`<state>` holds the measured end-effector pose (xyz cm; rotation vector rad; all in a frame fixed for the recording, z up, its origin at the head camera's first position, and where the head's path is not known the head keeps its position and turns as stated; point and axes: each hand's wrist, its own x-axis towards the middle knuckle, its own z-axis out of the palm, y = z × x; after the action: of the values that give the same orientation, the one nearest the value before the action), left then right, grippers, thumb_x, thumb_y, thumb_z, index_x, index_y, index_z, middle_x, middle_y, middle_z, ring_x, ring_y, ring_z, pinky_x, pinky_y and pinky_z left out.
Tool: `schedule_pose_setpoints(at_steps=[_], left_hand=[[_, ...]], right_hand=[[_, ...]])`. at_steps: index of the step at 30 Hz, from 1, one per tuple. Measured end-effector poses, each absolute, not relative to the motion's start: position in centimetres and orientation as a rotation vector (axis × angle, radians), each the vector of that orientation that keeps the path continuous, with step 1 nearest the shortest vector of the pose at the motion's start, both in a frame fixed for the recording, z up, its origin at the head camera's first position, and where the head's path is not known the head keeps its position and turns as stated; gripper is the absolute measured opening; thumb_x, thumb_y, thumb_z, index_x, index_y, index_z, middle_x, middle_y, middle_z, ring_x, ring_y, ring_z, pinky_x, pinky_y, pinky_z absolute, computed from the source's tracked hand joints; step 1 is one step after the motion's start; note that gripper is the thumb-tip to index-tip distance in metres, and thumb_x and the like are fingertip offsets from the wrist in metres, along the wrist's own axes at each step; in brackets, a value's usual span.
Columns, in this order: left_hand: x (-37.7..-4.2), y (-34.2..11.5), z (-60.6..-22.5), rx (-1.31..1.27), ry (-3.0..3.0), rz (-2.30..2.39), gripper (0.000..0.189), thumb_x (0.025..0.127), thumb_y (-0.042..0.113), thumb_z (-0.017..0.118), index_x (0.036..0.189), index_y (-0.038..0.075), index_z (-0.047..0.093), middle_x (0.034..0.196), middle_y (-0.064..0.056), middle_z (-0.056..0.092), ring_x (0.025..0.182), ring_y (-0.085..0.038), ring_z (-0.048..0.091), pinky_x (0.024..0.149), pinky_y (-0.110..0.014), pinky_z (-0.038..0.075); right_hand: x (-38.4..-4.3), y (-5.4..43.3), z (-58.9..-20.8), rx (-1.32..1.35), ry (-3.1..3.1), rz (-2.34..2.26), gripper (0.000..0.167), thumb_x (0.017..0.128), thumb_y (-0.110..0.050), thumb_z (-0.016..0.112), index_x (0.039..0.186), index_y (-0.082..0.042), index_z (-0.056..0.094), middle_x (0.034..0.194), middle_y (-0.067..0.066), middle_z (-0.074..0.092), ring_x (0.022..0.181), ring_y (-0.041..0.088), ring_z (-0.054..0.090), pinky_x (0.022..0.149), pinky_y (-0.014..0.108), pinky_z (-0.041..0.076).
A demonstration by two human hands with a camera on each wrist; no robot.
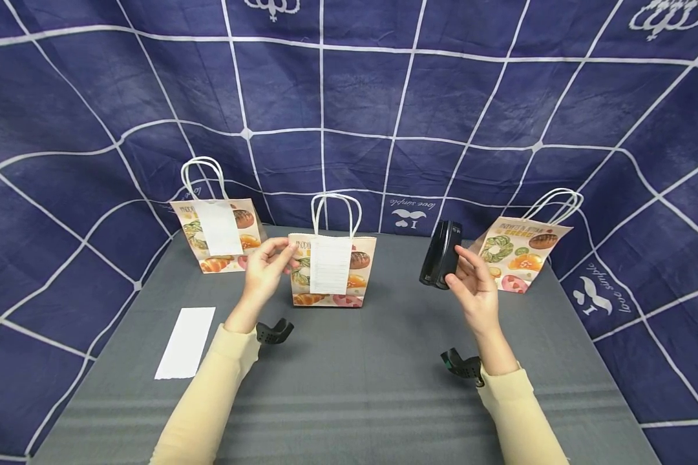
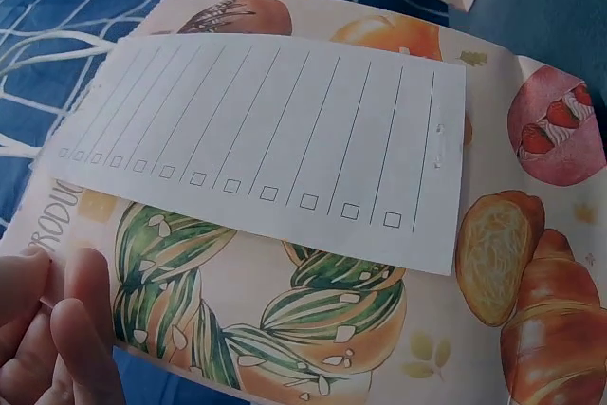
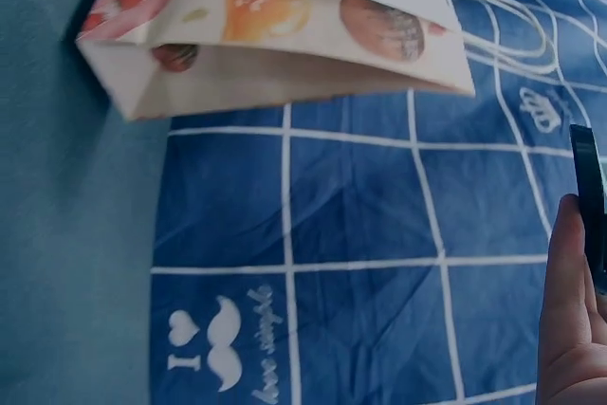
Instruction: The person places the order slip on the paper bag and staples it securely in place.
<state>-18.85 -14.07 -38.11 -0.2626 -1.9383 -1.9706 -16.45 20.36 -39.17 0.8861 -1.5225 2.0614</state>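
Observation:
In the middle of the table stands a paper bag (image 1: 363, 271) printed with breads, its white twisted handles upright. A lined white checklist slip (image 2: 275, 139) lies over its front, with a staple mark near one short end. My left hand (image 1: 269, 263) pinches the bag's upper left edge between thumb and fingers, seen low at the left in the left wrist view. My right hand (image 1: 475, 284) holds a black stapler (image 1: 441, 255) above the table, to the right of that bag. Only part of the stapler shows at the right edge of the right wrist view.
A similar bag with a white slip (image 1: 218, 226) stands back left. Another bag (image 1: 523, 255), with no slip on its front, leans at the right. A loose white paper (image 1: 186, 342) lies on the grey table (image 1: 360, 387) at left. Blue gridded cloth (image 1: 360, 90) hangs behind.

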Motion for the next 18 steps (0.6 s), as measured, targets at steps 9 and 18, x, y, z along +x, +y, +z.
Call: schedule_pose_setpoints(at_steps=[9, 18], left_hand=[[-20.2, -14.6, -37.9, -0.213, -1.865, -2.025, 0.018, 0.089, -0.008, 0.057, 0.101, -0.021, 0.054, 0.074, -0.01, 0.065, 0.055, -0.008, 0.061, 0.05, -0.02, 0.048], [-21.3, -15.1, -38.0, -0.174, -1.839, -2.016, 0.018, 0.09, -0.006, 0.058, 0.101, -0.02, 0.054, 0.074, -0.012, 0.064, 0.056, -0.009, 0.061, 0.051, -0.019, 0.048]], right_hand=[[-15.3, 22.0, -41.0, 0.717, -1.577, 2.034, 0.042, 0.087, 0.007, 0.06, 0.129, 0.005, 0.051, 0.135, 0.008, 0.05, 0.125, 0.019, 0.046, 0.098, 0.025, 0.041], [-14.3, 23.5, -42.5, 0.64, -1.646, 1.988, 0.032, 0.086, 0.014, 0.056, 0.118, 0.012, 0.055, 0.136, 0.011, 0.049, 0.126, 0.019, 0.043, 0.099, 0.025, 0.039]])
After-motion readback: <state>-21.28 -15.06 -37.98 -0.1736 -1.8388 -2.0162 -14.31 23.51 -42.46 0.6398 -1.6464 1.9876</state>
